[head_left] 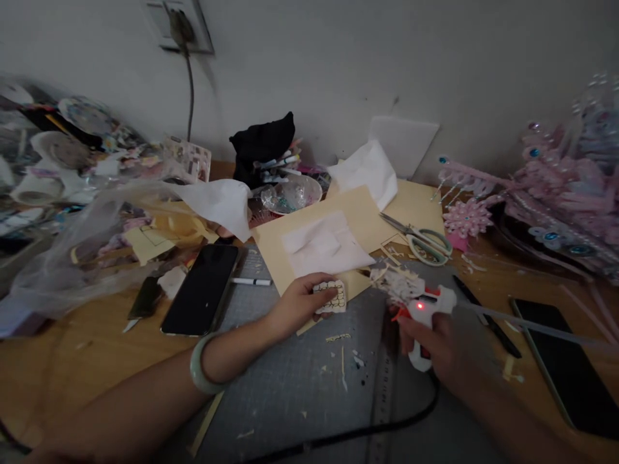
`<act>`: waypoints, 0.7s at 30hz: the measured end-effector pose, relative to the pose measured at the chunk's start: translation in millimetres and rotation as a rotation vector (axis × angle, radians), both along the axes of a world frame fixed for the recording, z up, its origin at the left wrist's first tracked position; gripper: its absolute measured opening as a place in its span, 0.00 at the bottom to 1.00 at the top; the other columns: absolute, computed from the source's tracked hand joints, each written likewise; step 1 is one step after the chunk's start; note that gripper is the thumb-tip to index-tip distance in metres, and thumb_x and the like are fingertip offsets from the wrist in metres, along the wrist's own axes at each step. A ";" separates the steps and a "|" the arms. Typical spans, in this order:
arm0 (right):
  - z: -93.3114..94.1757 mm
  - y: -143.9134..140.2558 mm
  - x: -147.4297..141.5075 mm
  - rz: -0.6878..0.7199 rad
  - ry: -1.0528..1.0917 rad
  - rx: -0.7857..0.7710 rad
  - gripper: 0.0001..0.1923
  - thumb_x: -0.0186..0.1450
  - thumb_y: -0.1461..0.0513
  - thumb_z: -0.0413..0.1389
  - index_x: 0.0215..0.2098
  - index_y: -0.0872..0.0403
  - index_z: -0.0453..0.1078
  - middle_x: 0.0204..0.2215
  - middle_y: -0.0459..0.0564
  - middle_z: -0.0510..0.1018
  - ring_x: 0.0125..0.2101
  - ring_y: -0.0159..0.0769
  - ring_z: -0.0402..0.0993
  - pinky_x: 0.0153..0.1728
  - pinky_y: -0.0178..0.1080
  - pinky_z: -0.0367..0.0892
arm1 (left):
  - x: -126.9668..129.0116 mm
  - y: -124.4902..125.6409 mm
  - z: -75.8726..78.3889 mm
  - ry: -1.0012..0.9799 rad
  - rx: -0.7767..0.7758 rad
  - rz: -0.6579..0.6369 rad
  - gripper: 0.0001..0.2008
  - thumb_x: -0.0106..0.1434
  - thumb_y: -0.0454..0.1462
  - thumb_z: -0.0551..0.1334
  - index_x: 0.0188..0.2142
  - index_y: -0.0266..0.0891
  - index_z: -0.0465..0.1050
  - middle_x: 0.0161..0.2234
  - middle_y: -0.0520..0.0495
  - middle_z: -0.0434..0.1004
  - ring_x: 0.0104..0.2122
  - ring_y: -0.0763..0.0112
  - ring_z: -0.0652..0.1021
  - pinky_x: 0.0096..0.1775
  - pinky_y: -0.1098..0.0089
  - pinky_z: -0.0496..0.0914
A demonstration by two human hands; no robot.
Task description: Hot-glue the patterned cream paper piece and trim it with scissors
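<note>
Left hand [297, 304] pinching small white scalloped cut-out [331, 296] above grey gridded cutting mat [300, 380]. Right hand [442, 345] (motion-blurred) wrapped around white hot-glue gun [425, 316], red lamp lit, black cord trailing. Smooth jade-green bangle [203, 367] on left wrist. Cream card [358, 216], crumpled tissue [326, 248], scissors [418, 238] beyond.

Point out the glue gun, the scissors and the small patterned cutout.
glue gun [425, 309], head view, on its white body beside the red light.
scissors [428, 246], head view, on the pale green handles.
patterned cutout [333, 296], head view, on its face by the left fingertips.
</note>
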State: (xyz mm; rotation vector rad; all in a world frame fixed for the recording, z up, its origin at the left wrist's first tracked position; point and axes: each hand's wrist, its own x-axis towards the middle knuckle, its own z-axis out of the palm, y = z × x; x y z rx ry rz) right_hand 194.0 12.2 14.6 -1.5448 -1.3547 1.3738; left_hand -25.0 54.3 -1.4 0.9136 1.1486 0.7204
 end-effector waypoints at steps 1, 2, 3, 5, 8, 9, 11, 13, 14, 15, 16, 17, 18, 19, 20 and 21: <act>0.5 -0.6 -1.1 -0.002 -0.027 -0.004 0.20 0.52 0.51 0.53 0.10 0.54 0.61 0.08 0.46 0.65 0.14 0.31 0.62 0.19 0.34 0.59 | 0.2 0.0 -0.2 -0.004 0.002 -0.004 0.16 0.51 0.43 0.62 0.37 0.38 0.69 0.19 0.56 0.68 0.15 0.81 0.66 0.17 0.78 0.56; 0.9 -0.8 -2.2 -0.010 -0.025 -0.009 0.19 0.52 0.50 0.53 0.11 0.54 0.63 0.08 0.46 0.65 0.14 0.31 0.62 0.19 0.35 0.59 | 0.4 -0.1 -0.2 -0.007 0.005 -0.005 0.15 0.51 0.43 0.61 0.37 0.37 0.69 0.19 0.56 0.67 0.15 0.81 0.66 0.17 0.78 0.56; 1.2 -0.9 -3.1 -0.018 -0.010 -0.010 0.18 0.51 0.50 0.53 0.13 0.54 0.64 0.08 0.45 0.65 0.14 0.32 0.62 0.18 0.35 0.59 | 0.7 -0.2 0.2 -0.004 0.009 -0.006 0.15 0.52 0.43 0.61 0.37 0.37 0.69 0.18 0.56 0.67 0.14 0.81 0.65 0.16 0.78 0.55; 1.3 -0.9 -4.3 -0.019 -0.001 -0.030 0.17 0.50 0.49 0.53 0.16 0.54 0.65 0.07 0.44 0.64 0.13 0.32 0.61 0.18 0.35 0.59 | 1.3 -0.4 1.4 0.013 0.015 -0.006 0.14 0.53 0.43 0.59 0.36 0.38 0.68 0.18 0.57 0.65 0.15 0.81 0.65 0.16 0.79 0.56; -0.9 -2.6 -4.0 0.024 -0.071 -0.113 0.17 0.48 0.50 0.54 0.12 0.53 0.61 0.07 0.44 0.63 0.12 0.29 0.58 0.15 0.34 0.56 | 2.2 -0.8 3.5 0.046 0.034 -0.006 0.12 0.53 0.43 0.59 0.35 0.38 0.67 0.19 0.57 0.64 0.15 0.81 0.64 0.18 0.78 0.58; -2.3 -3.6 -3.6 0.035 -0.091 -0.136 0.18 0.49 0.50 0.54 0.11 0.52 0.59 0.08 0.43 0.63 0.12 0.29 0.57 0.15 0.33 0.56 | 2.5 -1.1 3.9 0.053 0.044 -0.003 0.12 0.53 0.43 0.59 0.35 0.38 0.66 0.19 0.57 0.64 0.15 0.81 0.64 0.18 0.78 0.59; -5.4 -5.6 -2.9 0.044 -0.104 -0.147 0.18 0.49 0.51 0.55 0.11 0.52 0.58 0.09 0.43 0.63 0.12 0.28 0.57 0.14 0.33 0.55 | 3.1 -1.6 4.3 0.060 0.067 -0.003 0.11 0.53 0.43 0.59 0.34 0.39 0.66 0.19 0.57 0.64 0.16 0.81 0.64 0.19 0.78 0.60; -7.7 -6.8 -2.5 0.046 -0.103 -0.134 0.18 0.49 0.52 0.55 0.11 0.52 0.58 0.10 0.43 0.63 0.13 0.28 0.58 0.15 0.32 0.57 | 3.3 -2.3 4.0 0.074 0.082 -0.006 0.11 0.53 0.43 0.58 0.34 0.39 0.65 0.19 0.58 0.63 0.15 0.81 0.63 0.18 0.78 0.60; -8.6 -6.9 -2.5 0.048 -0.103 -0.133 0.17 0.49 0.52 0.55 0.11 0.52 0.58 0.10 0.43 0.64 0.13 0.29 0.59 0.15 0.33 0.57 | 3.3 -2.5 3.7 0.086 0.090 -0.011 0.11 0.54 0.43 0.58 0.34 0.39 0.66 0.18 0.58 0.62 0.15 0.81 0.63 0.18 0.78 0.60; -9.3 -6.9 -2.4 0.048 -0.103 -0.135 0.17 0.49 0.52 0.55 0.12 0.52 0.59 0.09 0.43 0.64 0.13 0.29 0.59 0.15 0.33 0.57 | 3.1 -2.7 3.4 0.098 0.097 -0.017 0.11 0.54 0.43 0.58 0.34 0.39 0.66 0.18 0.58 0.62 0.15 0.81 0.63 0.18 0.78 0.59; -10.1 -6.7 -2.2 0.047 -0.102 -0.141 0.17 0.49 0.52 0.55 0.12 0.53 0.59 0.09 0.43 0.64 0.13 0.29 0.59 0.15 0.33 0.57 | 3.0 -2.7 3.0 0.106 0.105 -0.020 0.12 0.54 0.43 0.58 0.34 0.39 0.66 0.18 0.58 0.62 0.15 0.81 0.62 0.18 0.78 0.59; -10.9 -6.6 -1.9 0.048 -0.101 -0.147 0.16 0.49 0.52 0.55 0.12 0.53 0.59 0.10 0.44 0.64 0.13 0.30 0.60 0.15 0.33 0.58 | 2.8 -2.7 2.6 0.109 0.113 -0.022 0.12 0.54 0.43 0.58 0.35 0.39 0.66 0.18 0.57 0.62 0.15 0.81 0.63 0.18 0.78 0.60; -12.0 -6.5 -1.5 0.050 -0.100 -0.147 0.16 0.49 0.52 0.55 0.13 0.53 0.60 0.10 0.44 0.65 0.13 0.30 0.61 0.15 0.33 0.58 | 2.7 -2.7 2.2 0.105 0.124 -0.023 0.12 0.54 0.43 0.58 0.35 0.38 0.66 0.19 0.57 0.62 0.16 0.81 0.63 0.18 0.78 0.61; -13.1 -6.5 -1.0 0.051 -0.101 -0.142 0.16 0.50 0.52 0.55 0.13 0.53 0.60 0.10 0.44 0.65 0.14 0.30 0.61 0.15 0.33 0.58 | 2.5 -2.6 1.9 0.099 0.133 -0.027 0.12 0.54 0.43 0.58 0.35 0.38 0.66 0.20 0.57 0.62 0.16 0.81 0.63 0.19 0.78 0.62; -14.2 -6.5 -0.5 0.054 -0.104 -0.136 0.15 0.50 0.53 0.55 0.14 0.53 0.60 0.11 0.44 0.65 0.14 0.30 0.61 0.15 0.33 0.58 | 2.4 -2.5 1.8 0.094 0.139 -0.031 0.12 0.54 0.43 0.58 0.35 0.38 0.66 0.20 0.56 0.62 0.17 0.80 0.63 0.19 0.78 0.62; -15.0 -6.5 -0.2 0.059 -0.109 -0.131 0.15 0.50 0.53 0.55 0.14 0.53 0.60 0.11 0.43 0.64 0.14 0.30 0.61 0.15 0.33 0.57 | 2.3 -2.4 1.8 0.093 0.141 -0.036 0.12 0.54 0.43 0.58 0.35 0.38 0.66 0.20 0.56 0.63 0.17 0.80 0.63 0.20 0.78 0.63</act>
